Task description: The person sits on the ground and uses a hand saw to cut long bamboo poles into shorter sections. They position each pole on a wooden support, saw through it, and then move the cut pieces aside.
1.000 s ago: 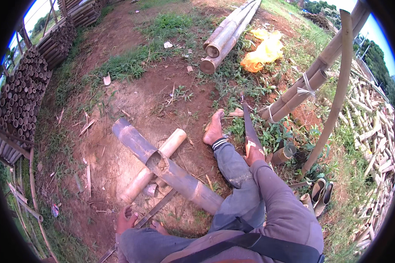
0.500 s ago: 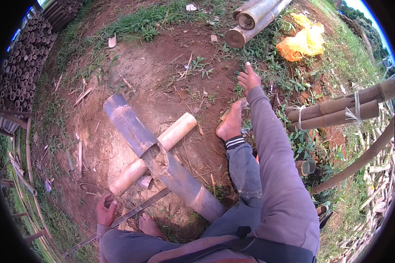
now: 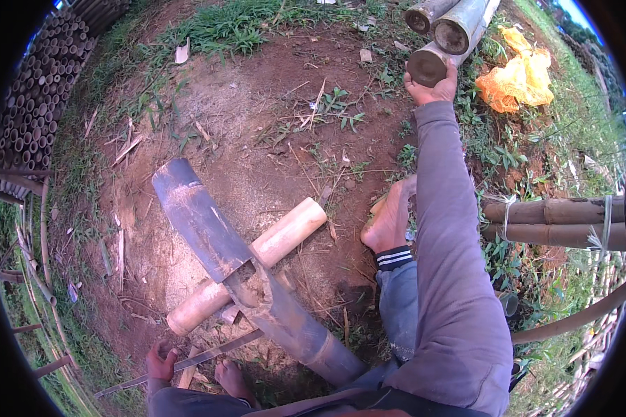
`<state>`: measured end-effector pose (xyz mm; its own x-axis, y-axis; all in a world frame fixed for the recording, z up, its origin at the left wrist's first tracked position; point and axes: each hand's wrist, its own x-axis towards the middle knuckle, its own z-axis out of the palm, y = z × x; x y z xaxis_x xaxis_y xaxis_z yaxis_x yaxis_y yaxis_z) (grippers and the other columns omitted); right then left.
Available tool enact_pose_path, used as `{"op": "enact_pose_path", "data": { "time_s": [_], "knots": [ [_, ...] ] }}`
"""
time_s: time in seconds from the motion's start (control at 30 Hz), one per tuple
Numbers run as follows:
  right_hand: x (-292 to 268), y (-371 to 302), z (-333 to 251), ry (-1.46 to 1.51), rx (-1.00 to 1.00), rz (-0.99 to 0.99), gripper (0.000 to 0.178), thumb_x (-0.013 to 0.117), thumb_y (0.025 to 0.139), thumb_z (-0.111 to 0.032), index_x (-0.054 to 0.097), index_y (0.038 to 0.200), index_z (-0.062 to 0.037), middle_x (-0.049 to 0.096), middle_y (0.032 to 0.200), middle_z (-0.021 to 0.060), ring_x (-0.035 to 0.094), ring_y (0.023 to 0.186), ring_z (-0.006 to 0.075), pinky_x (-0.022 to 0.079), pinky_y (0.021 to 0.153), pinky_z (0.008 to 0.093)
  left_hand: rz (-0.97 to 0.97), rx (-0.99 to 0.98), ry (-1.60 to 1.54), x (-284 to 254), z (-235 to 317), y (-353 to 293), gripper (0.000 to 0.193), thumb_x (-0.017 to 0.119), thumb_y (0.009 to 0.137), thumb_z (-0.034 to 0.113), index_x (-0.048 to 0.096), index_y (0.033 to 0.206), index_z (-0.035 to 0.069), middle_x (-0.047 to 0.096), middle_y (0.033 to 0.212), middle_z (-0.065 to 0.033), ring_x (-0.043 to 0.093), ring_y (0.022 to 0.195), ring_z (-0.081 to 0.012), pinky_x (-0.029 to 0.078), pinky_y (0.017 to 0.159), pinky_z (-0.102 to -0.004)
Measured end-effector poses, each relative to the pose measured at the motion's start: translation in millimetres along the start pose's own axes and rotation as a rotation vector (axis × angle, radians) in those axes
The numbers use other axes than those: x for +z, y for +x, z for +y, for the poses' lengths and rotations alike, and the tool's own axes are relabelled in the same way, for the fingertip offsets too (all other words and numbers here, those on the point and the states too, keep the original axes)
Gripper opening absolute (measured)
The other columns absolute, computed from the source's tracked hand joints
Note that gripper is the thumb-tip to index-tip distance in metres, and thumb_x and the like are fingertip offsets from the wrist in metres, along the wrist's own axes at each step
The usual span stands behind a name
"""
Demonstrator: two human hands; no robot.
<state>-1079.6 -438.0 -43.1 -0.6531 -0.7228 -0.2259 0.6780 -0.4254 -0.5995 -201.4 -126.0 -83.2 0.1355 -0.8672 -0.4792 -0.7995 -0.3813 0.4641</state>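
My right arm reaches far forward. My right hand is closed round the near end of the lower bamboo pole, palm under it, fingers and thumb at its sides. Two more bamboo poles lie with it. At lower left my left hand has its fingers curled but apart and holds nothing that I can see. A long thin dark strip passes beside it, partly hidden by my wrist. Before me a dark, notched bamboo piece rests across a pale bamboo length.
Orange netting lies right of the poles. Tied bamboo rails stick in at the right. Stacked bamboo stands far left. My bare right foot is on the soil, and wood splinters are scattered about.
My right hand has moved forward and taken hold of a bamboo pole's end. My left hand stays low at the left. The view has shifted slightly.
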Motion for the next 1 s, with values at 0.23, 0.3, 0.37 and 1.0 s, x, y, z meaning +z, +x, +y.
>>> {"op": "enact_pose_path", "data": {
  "time_s": [0.23, 0.3, 0.37, 1.0],
  "knots": [
    [-55.5, -93.6, -74.2, -0.027, 0.004, 0.074, 0.066, 0.065, 0.088, -0.066, 0.056, 0.137, -0.0239, 0.065, 0.13, 0.0058, 0.066, 0.108, 0.0347, 0.037, 0.073, 0.0406, -0.037, 0.053, -0.127, 5.4, 6.6, 5.4, 0.045, 0.075, 0.089, 0.01, 0.064, 0.131, -0.003, 0.073, 0.107, -0.014, 0.07, 0.096, -0.0212, 0.058, 0.087, -0.0374],
    [-69.5, -129.3, -95.4, -0.116, 0.01, 0.087, 0.063, 0.069, 0.087, -0.065, 0.057, 0.134, -0.0252, 0.066, 0.125, 0.0025, 0.066, 0.103, 0.0299, 0.035, 0.066, 0.0373, -0.018, 0.098, -0.155, 5.6, 8.2, 8.4, 0.045, 0.076, 0.089, 0.009, 0.064, 0.131, -0.003, 0.073, 0.107, -0.0136, 0.07, 0.095, -0.0208, 0.058, 0.086, -0.0373],
    [-74.7, -171.2, -108.5, -0.183, -0.005, 0.127, 0.062, 0.069, 0.088, -0.064, 0.058, 0.134, -0.0235, 0.068, 0.123, 0.0029, 0.068, 0.101, 0.0309, 0.034, 0.061, 0.0356, 0.006, 0.135, -0.276, 14.3, -0.8, 15.1, 0.045, 0.077, 0.088, 0.009, 0.064, 0.13, -0.002, 0.073, 0.108, -0.0135, 0.07, 0.095, -0.0208, 0.058, 0.086, -0.0372],
    [-48.0, -642.7, 25.7, -0.023, 0.662, -0.274, 0.082, 0.067, 0.097, -0.059, 0.042, 0.157, -0.0085, 0.056, 0.153, 0.0126, 0.058, 0.137, 0.0309, 0.045, 0.107, 0.0445, -1.336, 0.345, -0.494, 107.6, 399.0, -88.5, 0.086, 0.075, 0.095, 0.049, 0.039, 0.159, 0.006, 0.062, 0.14, -0.0189, 0.068, 0.116, -0.0255, 0.057, 0.102, -0.0394]
  ]
}}
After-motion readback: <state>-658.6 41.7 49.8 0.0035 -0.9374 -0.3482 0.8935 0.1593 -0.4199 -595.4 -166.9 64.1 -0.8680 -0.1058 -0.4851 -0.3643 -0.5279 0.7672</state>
